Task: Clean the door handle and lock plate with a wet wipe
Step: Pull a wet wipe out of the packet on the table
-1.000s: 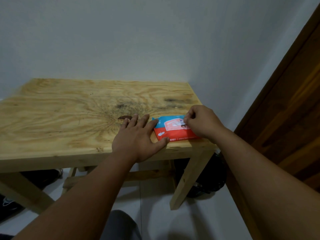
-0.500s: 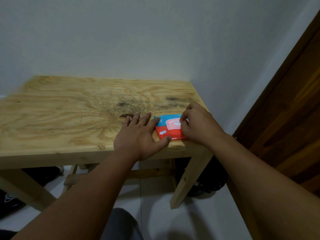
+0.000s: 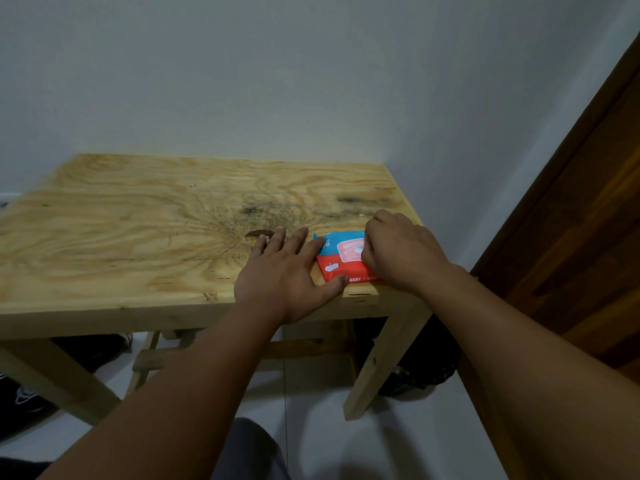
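Note:
A flat red and blue pack of wet wipes [image 3: 337,263] lies at the front right corner of a plywood table [image 3: 145,237]. My left hand [image 3: 285,275] lies flat on the table with fingers straight, its thumb and index finger touching the pack's left side. My right hand [image 3: 403,252] covers the pack's right half, fingers curled down at the pink flap on top; its fingertips are hidden. A brown wooden door [image 3: 585,216] stands at the right; its handle and lock plate are out of view.
The table stands against a white wall in a corner. Under it are wooden legs and cross braces, a dark bag [image 3: 419,368] by the right leg and dark shoes [image 3: 24,393] at the left on a white tiled floor.
My right hand slid left over the pack, from its right edge to the pink flap. My left hand stayed flat against the pack's left side.

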